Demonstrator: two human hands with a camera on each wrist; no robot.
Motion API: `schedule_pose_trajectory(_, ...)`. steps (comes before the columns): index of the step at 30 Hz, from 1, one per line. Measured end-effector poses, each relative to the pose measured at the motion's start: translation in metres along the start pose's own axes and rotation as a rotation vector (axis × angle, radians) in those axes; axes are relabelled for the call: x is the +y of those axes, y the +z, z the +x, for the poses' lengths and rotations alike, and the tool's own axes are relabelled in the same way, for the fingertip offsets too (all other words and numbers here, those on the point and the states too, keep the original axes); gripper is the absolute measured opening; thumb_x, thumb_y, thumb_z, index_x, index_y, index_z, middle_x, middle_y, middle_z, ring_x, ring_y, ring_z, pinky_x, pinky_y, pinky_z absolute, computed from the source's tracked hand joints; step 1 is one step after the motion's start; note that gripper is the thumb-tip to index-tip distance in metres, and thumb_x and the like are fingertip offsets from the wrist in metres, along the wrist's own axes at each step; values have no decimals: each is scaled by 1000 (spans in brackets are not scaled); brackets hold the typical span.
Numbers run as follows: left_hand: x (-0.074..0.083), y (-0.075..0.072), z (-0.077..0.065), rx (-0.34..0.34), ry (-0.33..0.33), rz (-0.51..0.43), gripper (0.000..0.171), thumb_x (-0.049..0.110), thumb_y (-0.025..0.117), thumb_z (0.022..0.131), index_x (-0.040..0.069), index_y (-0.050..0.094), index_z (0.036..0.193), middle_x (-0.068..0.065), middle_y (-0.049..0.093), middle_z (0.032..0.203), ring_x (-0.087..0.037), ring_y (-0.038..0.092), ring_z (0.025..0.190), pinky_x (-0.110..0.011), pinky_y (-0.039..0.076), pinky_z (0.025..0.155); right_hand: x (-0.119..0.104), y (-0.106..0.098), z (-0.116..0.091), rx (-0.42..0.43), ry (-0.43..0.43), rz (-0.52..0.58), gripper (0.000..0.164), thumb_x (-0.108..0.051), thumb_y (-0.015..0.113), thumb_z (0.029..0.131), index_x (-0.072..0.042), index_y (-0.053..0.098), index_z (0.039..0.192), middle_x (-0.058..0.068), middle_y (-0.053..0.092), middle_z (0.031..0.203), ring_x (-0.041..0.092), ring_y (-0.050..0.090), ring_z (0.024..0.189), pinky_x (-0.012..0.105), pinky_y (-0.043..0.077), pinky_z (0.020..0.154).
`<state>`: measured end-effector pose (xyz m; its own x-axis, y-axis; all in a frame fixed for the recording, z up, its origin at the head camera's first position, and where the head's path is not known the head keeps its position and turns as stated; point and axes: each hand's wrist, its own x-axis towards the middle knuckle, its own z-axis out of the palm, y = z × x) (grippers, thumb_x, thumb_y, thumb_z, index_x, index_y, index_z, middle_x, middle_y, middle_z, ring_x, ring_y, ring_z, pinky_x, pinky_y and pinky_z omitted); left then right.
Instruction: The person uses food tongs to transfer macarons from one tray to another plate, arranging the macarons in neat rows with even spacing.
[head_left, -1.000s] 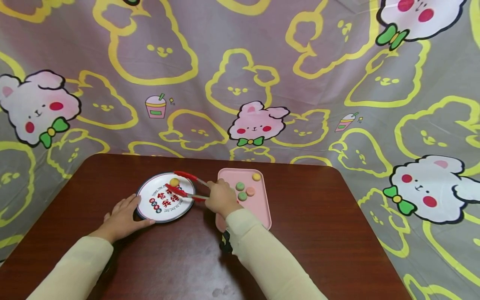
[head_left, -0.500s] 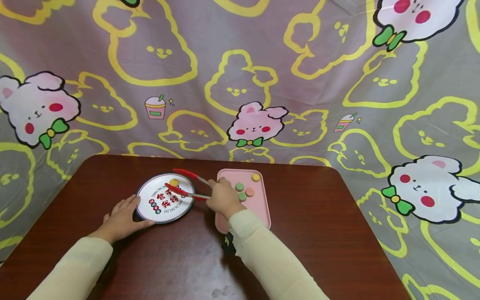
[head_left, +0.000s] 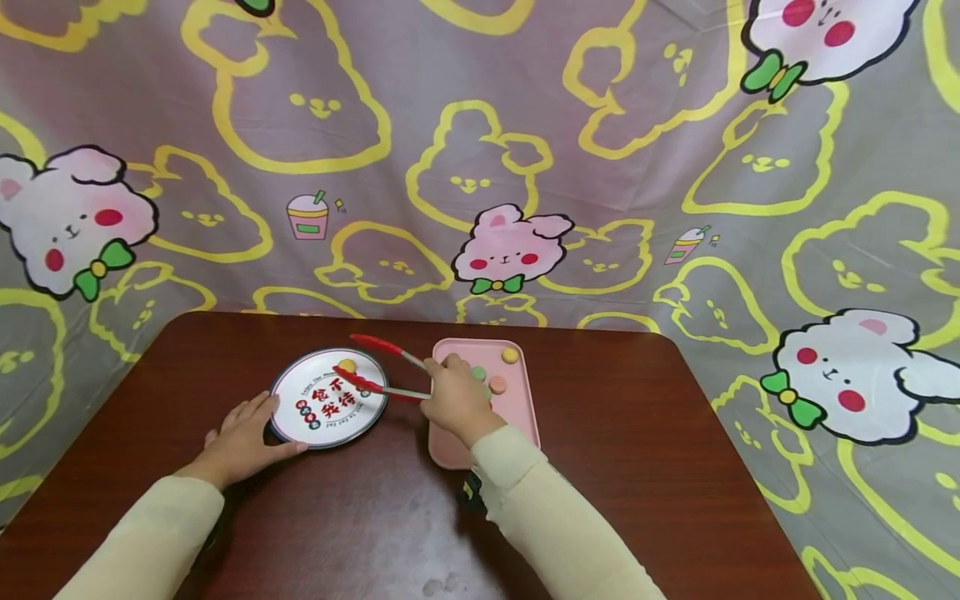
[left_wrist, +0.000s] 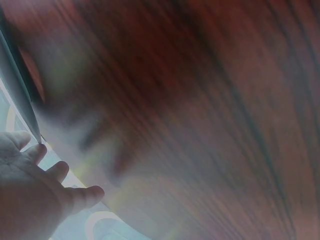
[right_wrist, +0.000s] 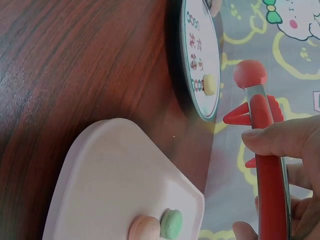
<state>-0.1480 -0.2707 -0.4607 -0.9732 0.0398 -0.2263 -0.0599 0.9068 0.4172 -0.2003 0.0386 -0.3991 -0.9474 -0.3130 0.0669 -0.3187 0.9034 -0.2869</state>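
Note:
My left hand point(head_left: 238, 440) rests at the near left rim of a round white plate point(head_left: 288, 410) with red lettering, thumb and fingers spread along the edge. In the left wrist view its fingers point(left_wrist: 57, 172) reach straight toward that edge. A small yellow macaron point(head_left: 347, 366) lies on the far part of the plate. My right hand point(head_left: 459, 400) grips red-tipped tongs point(head_left: 405, 392), whose arms stand apart with nothing between them. Their lower tip overlaps the plate beside the macaron in the head view. In the right wrist view, the thumb presses along the tongs' red handle point(right_wrist: 270, 185).
Beneath and beside my right hand lies a pink tray point(head_left: 450, 450) holding a yellow macaron point(head_left: 510, 356), an orange-pink macaron point(head_left: 497, 385) and green macarons point(right_wrist: 171, 224). The brown wooden table point(head_left: 637, 467) ends at a patterned cloth backdrop point(head_left: 600, 167).
My right hand has drawn slightly to the right and nearer with the tongs, covering more of the green macarons. The left hand, plate and its yellow macaron stay put.

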Motion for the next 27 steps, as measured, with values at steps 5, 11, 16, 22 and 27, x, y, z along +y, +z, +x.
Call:
schedule_pose_trajectory(5, -1, 0, 1, -7, -5, 3, 118, 70, 67, 72, -10, 21, 146, -38, 15, 148, -61, 10, 130, -82, 13, 93, 3, -5, -6, 29, -33, 5, 67, -19, 76, 72, -13, 56, 136, 9, 58, 109, 23, 56, 90, 34, 49, 62)
schedule_pose_trajectory(11, -1, 0, 0, -9, -7, 7, 118, 70, 67, 72, -11, 22, 146, -39, 15, 147, -61, 10, 130, -82, 14, 93, 7, -9, -12, 43, -54, 10, 67, -17, 76, 72, -11, 56, 136, 9, 58, 110, 24, 56, 93, 34, 49, 65)
schedule_pose_trajectory(16, -2, 0, -1, -10, -6, 7, 118, 70, 67, 72, -11, 22, 146, -39, 15, 147, -61, 10, 130, -82, 14, 92, 10, -14, -17, 79, -68, 22, 65, -15, 76, 71, -11, 58, 133, 10, 58, 107, 26, 56, 95, 36, 49, 66)
schedule_pose_trajectory(22, -2, 1, 0, 2, 5, 6, 118, 70, 67, 73, -11, 23, 146, -38, 16, 147, -61, 11, 130, -83, 14, 92, 12, -18, -20, 96, -67, 16, 65, -17, 78, 71, -14, 58, 133, 8, 57, 104, 24, 55, 90, 34, 47, 60)
schedule_pose_trajectory(27, -1, 1, 0, 14, 8, 3, 118, 70, 67, 73, -11, 22, 146, -39, 16, 147, -61, 11, 130, -83, 13, 92, 13, -21, -23, 110, -82, -3, 66, -16, 77, 71, -13, 57, 134, 7, 56, 100, 22, 54, 86, 34, 47, 59)
